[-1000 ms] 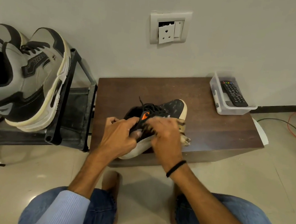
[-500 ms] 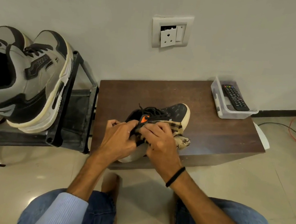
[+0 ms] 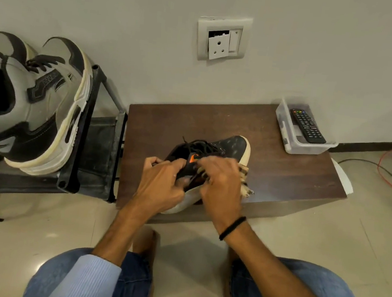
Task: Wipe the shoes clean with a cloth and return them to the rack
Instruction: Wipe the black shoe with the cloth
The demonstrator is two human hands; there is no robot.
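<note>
Black sneaker [image 3: 232,145]: orange logo, off-white sole, black laces, toe towards the wall, resting on the brown desk [image 3: 286,175]. Left hand [image 3: 163,184]: fingers clamped round the heel collar. Right hand [image 3: 222,184], motion-blurred: fingers curled over a beige checked cloth [image 3: 245,189] against the shoe's side. Grey-black sneakers [image 3: 45,108] sit on the rack [image 3: 71,177].

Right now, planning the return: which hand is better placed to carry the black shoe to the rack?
Probably left: left hand grips the black shoe, nearer the rack; right hand works the cloth.
</note>
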